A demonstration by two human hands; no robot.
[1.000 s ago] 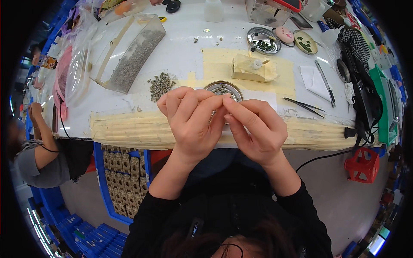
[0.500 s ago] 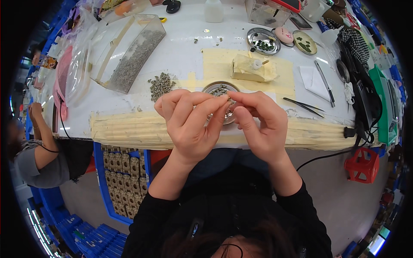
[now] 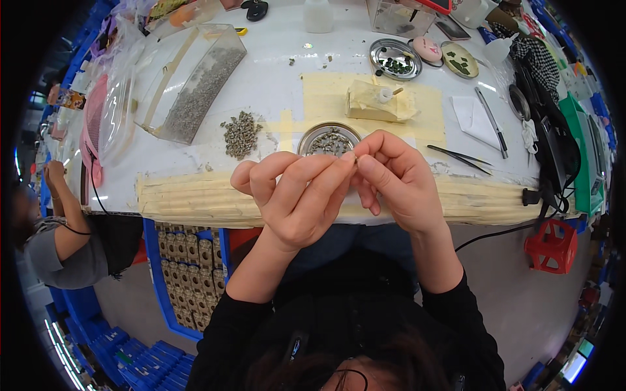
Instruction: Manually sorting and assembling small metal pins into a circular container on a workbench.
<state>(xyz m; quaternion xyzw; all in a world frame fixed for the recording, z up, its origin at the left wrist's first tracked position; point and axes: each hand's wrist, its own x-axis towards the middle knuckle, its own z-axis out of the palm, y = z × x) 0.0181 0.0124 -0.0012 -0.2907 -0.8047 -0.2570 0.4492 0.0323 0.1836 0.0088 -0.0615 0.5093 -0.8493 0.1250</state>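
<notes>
Since half a second ago, the person's right hand [image 3: 405,189] has turned, its thumb closing up toward its forefinger beside the left hand [image 3: 297,202], and more of a round, silver metal dish [image 3: 329,124] shows beyond them. The left hand pinches thumb to forefinger, other fingers loosely curled, on a tiny brownish piece [image 3: 356,159] too small to make out, between the two hands. The right thumb and forefinger are nearly together; whether they grip the piece too cannot be told. Beyond the left hand lies a heap of small grey-green pieces [image 3: 240,135]; right of the right hand, slim black tweezers [image 3: 450,152]
</notes>
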